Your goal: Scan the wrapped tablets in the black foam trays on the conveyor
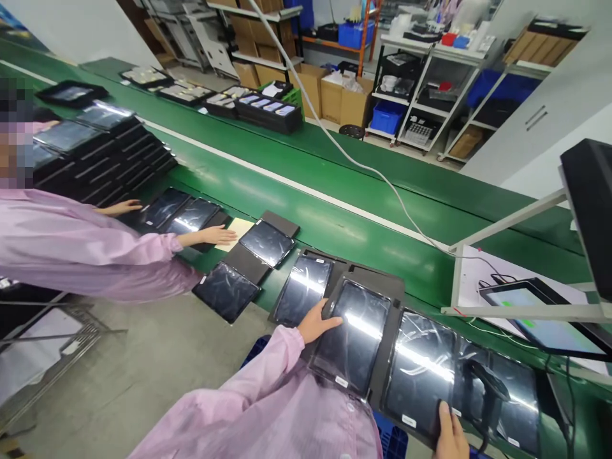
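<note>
**Left hand is on the middle tablet, and the tablet runs away from it up the frame**

While I'm watching this through the head cam, the thing that jumps out is how the left hand (318,324) sits against the tablet (352,335) in the lower middle of the frame. The hand rests at the tablet's upper-left corner, fingers stretched out flat and reaching rightward onto the dark frame around the glass. Not a closed grip as far as I can tell, more of a press or steadying touch, thumb side hidden.

The tablet's long axis runs from lower left to upper right, tilted a bit, so most of its body lies right of and below the fingers. It sits in a black tray (389,357) with the glossy screen catching a bright streak of light.

The right hand (450,437) is down at the bottom edge of the frame, right of centre, with a thumb laid on the lower edge of the next tablet (421,376) over. The rest of its fingers are out of sight under the edge, so I can't tell how tightly it has hold. So left is clearly the nearer hand for the middle tablet, right for its neighbour.

Over in the left half of the frame a co-worker's hand (217,236) rests on a yellowish sheet (238,228), near more tablets laid along the green conveyor (335,217).
</note>
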Motion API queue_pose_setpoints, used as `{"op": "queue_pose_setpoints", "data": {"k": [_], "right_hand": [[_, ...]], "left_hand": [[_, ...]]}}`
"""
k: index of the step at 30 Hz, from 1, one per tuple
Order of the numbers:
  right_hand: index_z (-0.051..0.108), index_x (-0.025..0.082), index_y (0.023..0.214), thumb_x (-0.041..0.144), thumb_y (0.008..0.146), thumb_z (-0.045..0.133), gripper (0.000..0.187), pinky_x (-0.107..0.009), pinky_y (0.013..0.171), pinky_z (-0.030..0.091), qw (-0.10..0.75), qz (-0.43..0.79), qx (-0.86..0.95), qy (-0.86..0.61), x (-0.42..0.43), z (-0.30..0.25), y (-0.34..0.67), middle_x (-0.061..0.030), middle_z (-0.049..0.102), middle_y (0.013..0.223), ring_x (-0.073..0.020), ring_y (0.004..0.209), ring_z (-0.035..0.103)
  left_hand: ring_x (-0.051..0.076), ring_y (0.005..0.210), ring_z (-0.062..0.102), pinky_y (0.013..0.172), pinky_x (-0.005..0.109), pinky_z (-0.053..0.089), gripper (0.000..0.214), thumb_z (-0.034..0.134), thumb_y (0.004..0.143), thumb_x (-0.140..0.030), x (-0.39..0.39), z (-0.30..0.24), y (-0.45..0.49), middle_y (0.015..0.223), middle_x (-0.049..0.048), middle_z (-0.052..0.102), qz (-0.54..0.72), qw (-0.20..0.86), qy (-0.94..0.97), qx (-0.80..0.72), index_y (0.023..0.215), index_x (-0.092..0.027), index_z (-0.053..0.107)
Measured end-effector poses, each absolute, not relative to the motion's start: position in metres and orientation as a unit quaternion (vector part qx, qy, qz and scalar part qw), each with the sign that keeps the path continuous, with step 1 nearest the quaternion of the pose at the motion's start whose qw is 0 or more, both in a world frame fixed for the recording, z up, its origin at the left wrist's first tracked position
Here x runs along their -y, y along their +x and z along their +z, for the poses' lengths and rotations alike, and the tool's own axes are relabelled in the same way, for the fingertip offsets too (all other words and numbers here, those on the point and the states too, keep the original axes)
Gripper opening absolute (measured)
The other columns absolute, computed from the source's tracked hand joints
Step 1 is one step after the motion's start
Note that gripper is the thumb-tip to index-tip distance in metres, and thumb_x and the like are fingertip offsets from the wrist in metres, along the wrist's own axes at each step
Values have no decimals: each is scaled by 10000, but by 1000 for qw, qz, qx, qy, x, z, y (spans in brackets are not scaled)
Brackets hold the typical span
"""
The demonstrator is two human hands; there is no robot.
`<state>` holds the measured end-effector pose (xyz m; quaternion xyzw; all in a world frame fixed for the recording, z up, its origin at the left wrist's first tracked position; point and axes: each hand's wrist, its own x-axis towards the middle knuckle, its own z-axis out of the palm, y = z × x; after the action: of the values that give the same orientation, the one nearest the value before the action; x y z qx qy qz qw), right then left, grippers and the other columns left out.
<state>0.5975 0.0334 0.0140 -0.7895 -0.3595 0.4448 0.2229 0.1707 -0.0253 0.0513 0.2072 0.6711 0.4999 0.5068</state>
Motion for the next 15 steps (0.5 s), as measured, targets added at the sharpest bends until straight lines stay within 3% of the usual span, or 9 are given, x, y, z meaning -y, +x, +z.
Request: {"op": "queue_pose_setpoints", "data": {"k": [3, 5, 9, 15], "right_hand": [[715, 130, 1151, 847, 675, 694, 861, -520, 1171, 422, 257, 479, 375, -751, -38, 26, 558, -185, 715, 1283, -396, 1284, 597], [706, 112, 1154, 839, 660, 711, 879, -481, 1130, 457, 268, 495, 383, -732, -43, 34, 538, -177, 727, 1248, -376, 1253, 612], [716, 134, 1142, 778, 697, 763, 784, -417, 1016, 524, 312, 555, 372, -675, -45, 46, 515, -118, 767, 1142, -315, 1106, 677], [748, 163, 1172, 586, 712, 881, 639, -432, 1026, 526, 409, 606, 291, -617, -32, 52, 511, -106, 770, 1183, -301, 1114, 692]], "left_hand": [[274, 1038, 705, 979, 425, 534, 666, 903, 668, -533, 35, 58, 146, 1089, 94, 749, 503, 499, 199, -677, 1157, -177, 625], [269, 1001, 713, 948, 414, 547, 696, 897, 665, -565, 41, 62, 132, 1068, 87, 751, 492, 489, 194, -693, 1172, -172, 628], [276, 949, 730, 896, 394, 577, 766, 899, 622, -632, 50, 66, 114, 1025, 81, 766, 460, 472, 185, -729, 1172, -162, 648], [287, 870, 767, 759, 368, 622, 807, 881, 596, -710, 56, 55, 108, 984, 65, 803, 381, 493, 167, -764, 1185, -215, 637]]}}
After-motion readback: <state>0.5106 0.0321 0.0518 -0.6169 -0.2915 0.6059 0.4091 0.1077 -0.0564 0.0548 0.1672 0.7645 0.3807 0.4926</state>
